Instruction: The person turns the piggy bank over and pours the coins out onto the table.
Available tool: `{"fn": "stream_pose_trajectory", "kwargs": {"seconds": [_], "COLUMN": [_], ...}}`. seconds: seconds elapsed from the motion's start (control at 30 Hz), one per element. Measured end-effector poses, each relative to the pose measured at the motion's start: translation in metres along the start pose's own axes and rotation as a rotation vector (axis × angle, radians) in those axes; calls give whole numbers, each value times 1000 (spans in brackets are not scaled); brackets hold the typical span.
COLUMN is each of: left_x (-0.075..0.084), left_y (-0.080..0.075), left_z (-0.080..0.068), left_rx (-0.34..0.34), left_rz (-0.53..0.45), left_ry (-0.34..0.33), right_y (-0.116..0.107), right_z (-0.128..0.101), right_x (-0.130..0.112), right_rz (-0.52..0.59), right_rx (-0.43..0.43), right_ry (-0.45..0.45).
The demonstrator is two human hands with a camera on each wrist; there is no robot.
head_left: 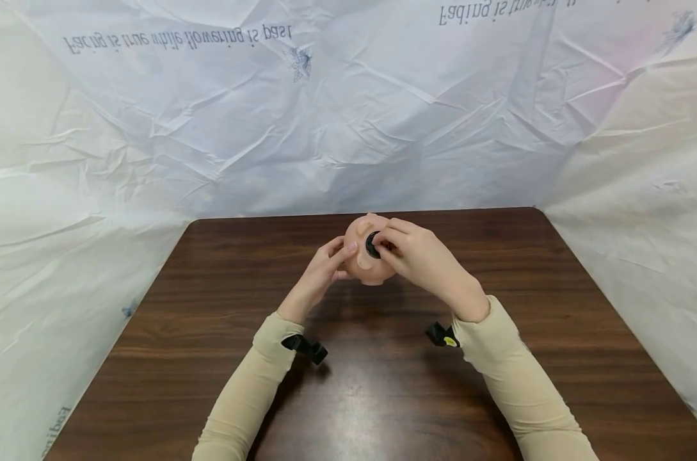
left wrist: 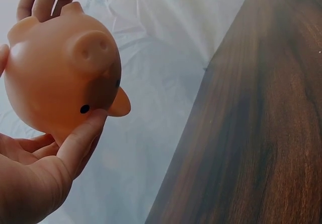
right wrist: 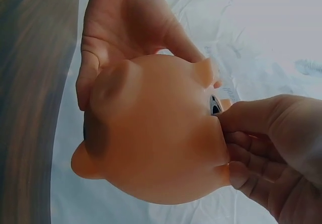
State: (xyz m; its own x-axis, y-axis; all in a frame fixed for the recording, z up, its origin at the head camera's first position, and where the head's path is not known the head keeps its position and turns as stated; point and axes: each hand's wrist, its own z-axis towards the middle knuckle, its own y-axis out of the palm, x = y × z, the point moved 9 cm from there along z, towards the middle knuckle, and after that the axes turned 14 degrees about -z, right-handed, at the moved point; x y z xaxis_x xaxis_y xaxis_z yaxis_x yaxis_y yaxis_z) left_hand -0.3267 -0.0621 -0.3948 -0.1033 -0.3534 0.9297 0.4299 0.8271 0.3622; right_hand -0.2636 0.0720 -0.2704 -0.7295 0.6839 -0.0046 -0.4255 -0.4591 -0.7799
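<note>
An orange-pink piggy bank (head_left: 377, 274) is held above the far part of the table, its underside and feet turned toward me. My left hand (head_left: 319, 272) grips it from the left; in the left wrist view the fingers curl round its head near a black eye (left wrist: 84, 109) and the snout (left wrist: 95, 53). A round black plug (head_left: 371, 247) sits in the underside between the feet. My right hand (head_left: 425, 259) pinches at this plug with thumb and fingers. In the right wrist view only an edge of the plug (right wrist: 215, 104) shows past the thumb.
The dark wood-grain table (head_left: 354, 358) spreads beneath both arms. White printed sheeting (head_left: 348, 128) hangs behind the table and along both sides. A black wrist mount (head_left: 304, 347) is on the left sleeve, another mount (head_left: 442, 335) on the right.
</note>
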Motion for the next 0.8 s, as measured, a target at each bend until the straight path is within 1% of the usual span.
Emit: {"fn": "stream_pose_trajectory", "kwargs": {"seconds": [0.17,0.47,0.8], "left_x": [1,-1,2], "left_y": [1,0,1], "left_z": [0,0,-2], "left_rx": [7,60,61], "left_rz": [-1,-9,-9], "left_ry": [4,14,24], "right_y": [-1,0,-2], "right_z": [0,-1,-1], "right_x": [-1,1,-1], "right_rz": [-22,-57,-51], "right_rx": [10,66,72], "right_ry": [29,129,118]}}
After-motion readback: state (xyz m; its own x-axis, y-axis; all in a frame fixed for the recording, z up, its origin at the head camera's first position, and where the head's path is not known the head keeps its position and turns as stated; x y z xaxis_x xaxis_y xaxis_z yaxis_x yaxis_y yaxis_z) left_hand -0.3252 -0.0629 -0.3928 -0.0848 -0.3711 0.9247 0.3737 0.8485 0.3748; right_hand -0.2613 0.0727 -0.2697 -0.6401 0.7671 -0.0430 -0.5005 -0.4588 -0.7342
